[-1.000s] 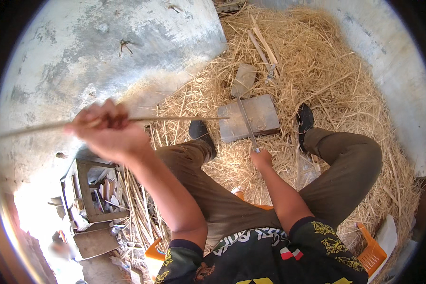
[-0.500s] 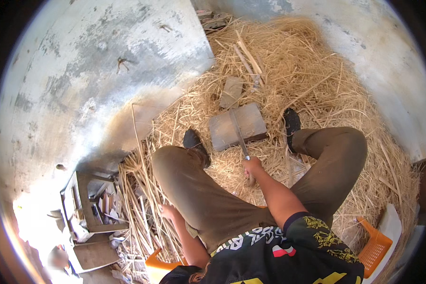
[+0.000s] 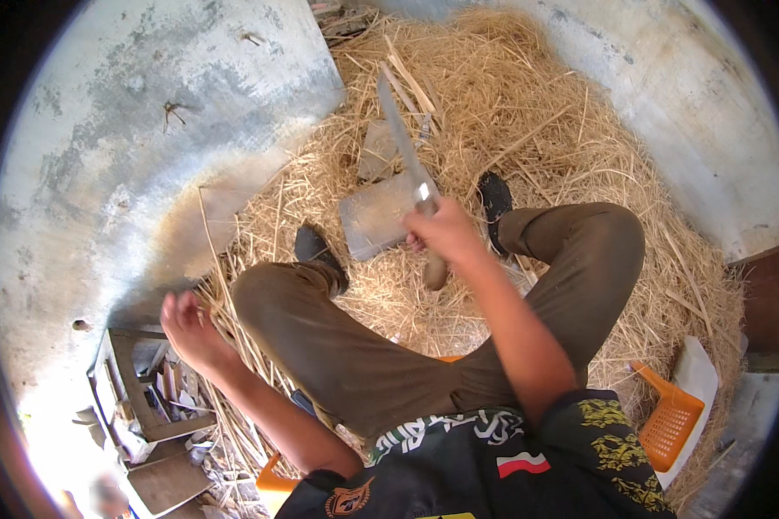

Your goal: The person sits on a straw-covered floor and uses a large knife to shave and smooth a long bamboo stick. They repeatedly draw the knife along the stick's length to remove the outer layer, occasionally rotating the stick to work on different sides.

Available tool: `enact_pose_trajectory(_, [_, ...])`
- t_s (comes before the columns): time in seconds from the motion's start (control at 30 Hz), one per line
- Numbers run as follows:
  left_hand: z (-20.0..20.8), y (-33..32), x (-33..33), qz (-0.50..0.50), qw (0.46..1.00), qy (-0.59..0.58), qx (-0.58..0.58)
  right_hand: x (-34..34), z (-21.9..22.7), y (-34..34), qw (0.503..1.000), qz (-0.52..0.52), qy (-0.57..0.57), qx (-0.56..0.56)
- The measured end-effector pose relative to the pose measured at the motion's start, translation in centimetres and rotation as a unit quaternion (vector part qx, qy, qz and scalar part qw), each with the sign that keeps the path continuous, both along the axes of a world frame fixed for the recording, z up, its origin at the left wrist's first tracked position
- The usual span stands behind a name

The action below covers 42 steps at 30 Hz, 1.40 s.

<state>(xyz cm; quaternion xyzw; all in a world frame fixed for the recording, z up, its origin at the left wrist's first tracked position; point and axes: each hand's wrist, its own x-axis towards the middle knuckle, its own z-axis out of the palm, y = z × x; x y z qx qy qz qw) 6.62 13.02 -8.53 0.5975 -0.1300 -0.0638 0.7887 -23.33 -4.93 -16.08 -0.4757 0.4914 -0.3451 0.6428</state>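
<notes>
My right hand [image 3: 446, 232] is closed round the wooden handle of a machete [image 3: 400, 125]. Its long blade points away from me, above a grey block [image 3: 374, 216] lying between my feet. Part of the block is hidden behind the blade and my hand. Off to the left, my left hand [image 3: 197, 333] is lifted beside my knee, its slightly blurred fingers apart with nothing in them. Below that hand lies a bundle of long, thin split sticks [image 3: 234, 415], partly covered by my forearm and leg.
Straw-like shavings [image 3: 511, 112] spread over the floor. A second flat block [image 3: 377, 151] and pale wood pieces [image 3: 411, 76] lie beyond the first. At left stands a wooden frame [image 3: 177, 426] with scraps inside. An orange plastic chair [image 3: 673, 424] shows at right; walls stand close by.
My right hand has raised the machete off the block and moved farther from me. My left hand has come up and left, away from the sticks. The view has shifted.
</notes>
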Motion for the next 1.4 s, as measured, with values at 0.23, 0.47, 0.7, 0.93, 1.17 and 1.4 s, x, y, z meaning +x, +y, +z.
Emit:
enact_pose_trajectory(0.23, [-3.0,-17.4,-17.8,-0.353,0.933,-0.058,0.042,-16.6,12.6,1.9,0.987,0.046,-0.152,-0.029])
enact_pose_trajectory(0.47, [-32.8,-15.5,-36.4,-0.644,0.556,-0.157,0.501,-19.5,10.7,2.8,0.979,-0.054,-0.178,-0.078])
enact_pose_trajectory(0.7, [-35.5,-12.3,-38.9,-0.579,0.617,-0.074,0.528,-20.1,10.8,3.4,0.981,-0.042,-0.185,-0.029])
enact_pose_trajectory(0.93, [-35.0,-12.2,-39.8,-0.557,0.660,0.027,0.503,-19.3,10.9,3.2,0.994,0.007,-0.097,-0.047])
enact_pose_trajectory(1.17, [-38.8,-13.0,-40.1,-0.611,0.626,0.109,0.472,-19.6,10.9,3.0,0.996,0.054,-0.032,-0.061])
enact_pose_trajectory(1.4, [-31.3,-14.3,-40.7,-0.611,0.664,0.151,0.404,-20.2,10.5,3.3,0.996,0.000,-0.078,-0.031])
